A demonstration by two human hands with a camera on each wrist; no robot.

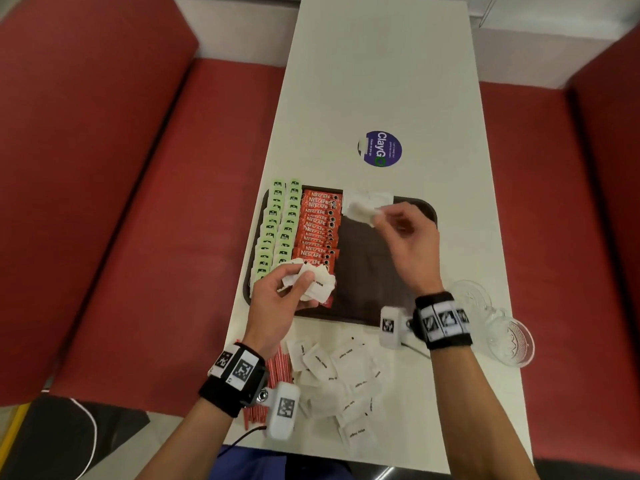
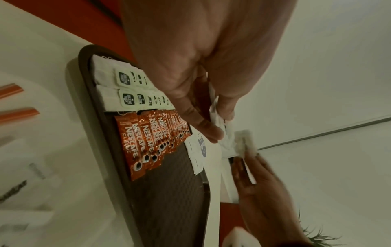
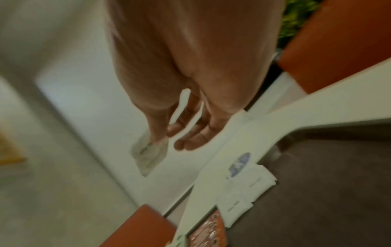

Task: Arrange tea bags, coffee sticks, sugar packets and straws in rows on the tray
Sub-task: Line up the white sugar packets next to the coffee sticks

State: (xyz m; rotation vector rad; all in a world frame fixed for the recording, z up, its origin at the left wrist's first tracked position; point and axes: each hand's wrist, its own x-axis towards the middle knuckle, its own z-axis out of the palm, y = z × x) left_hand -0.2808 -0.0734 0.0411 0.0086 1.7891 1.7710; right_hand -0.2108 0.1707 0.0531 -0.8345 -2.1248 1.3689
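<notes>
White table (image 1: 381,81): left hand (image 1: 277,292) grips sugar packets (image 1: 317,282); right hand (image 1: 405,244) pinches 1 packet (image 1: 362,211).

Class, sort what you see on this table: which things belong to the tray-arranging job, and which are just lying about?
Job:
tray
tea bags
coffee sticks
sugar packets
straws
left hand, right hand, each holding sugar packets

Lying about:
glass dishes
round sticker

L hand (image 2: 203,70) pinching white sugar pkts (image 2: 220,123) over tray (image 2: 169,192).
Tray: 2 tea bag rows (image 2: 127,86), Nescafe sticks (image 2: 143,138) beside; R hand (image 2: 264,192) holds pkt.
</notes>
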